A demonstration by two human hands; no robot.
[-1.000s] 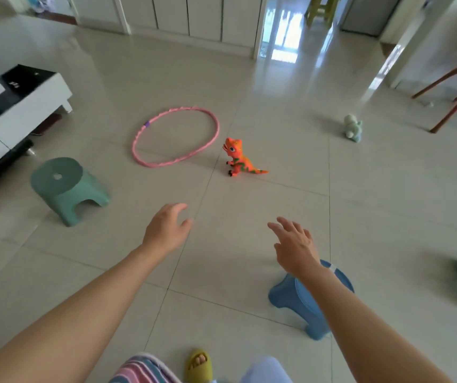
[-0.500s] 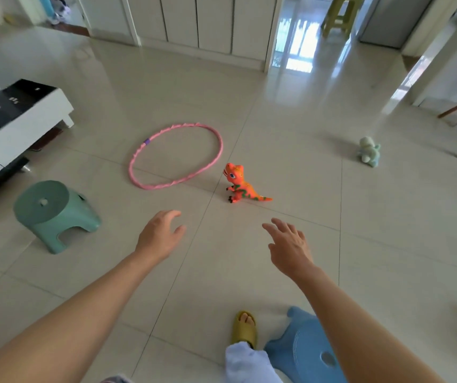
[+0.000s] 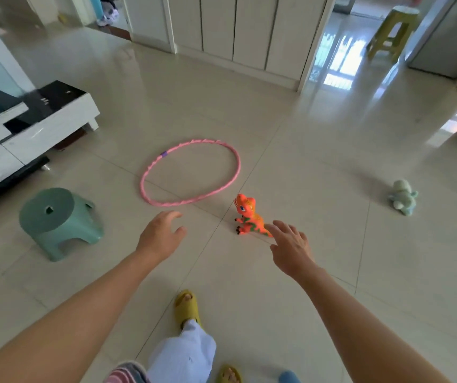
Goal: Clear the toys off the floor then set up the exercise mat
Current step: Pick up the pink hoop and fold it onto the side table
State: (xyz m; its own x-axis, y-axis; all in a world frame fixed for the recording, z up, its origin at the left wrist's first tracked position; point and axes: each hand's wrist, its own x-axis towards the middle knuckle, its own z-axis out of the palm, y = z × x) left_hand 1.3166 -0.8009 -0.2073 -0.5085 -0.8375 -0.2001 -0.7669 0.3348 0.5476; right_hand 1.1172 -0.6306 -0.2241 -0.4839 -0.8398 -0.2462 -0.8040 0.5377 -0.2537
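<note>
An orange toy dinosaur (image 3: 248, 215) stands upright on the tiled floor, facing left. A pink hoop (image 3: 190, 171) lies flat just behind and left of it. A pale green plush toy (image 3: 402, 197) sits on the floor far to the right. My right hand (image 3: 291, 246) is stretched forward with fingers spread, its fingertips just in front of the dinosaur's tail, holding nothing. My left hand (image 3: 161, 234) reaches forward below the hoop, fingers loosely curved and empty. No exercise mat is in view.
A green plastic stool (image 3: 57, 221) stands at the left. A low white and black TV cabinet (image 3: 28, 128) runs along the left wall. White cupboards line the back, with a yellow-green stool (image 3: 391, 30) in the doorway. My yellow slippers (image 3: 186, 306) are on the floor below.
I have stepped forward: the dinosaur, hoop and plush are closer, and the blue stool has dropped almost out of view. My right hand has drawn up next to the dinosaur's tail.
</note>
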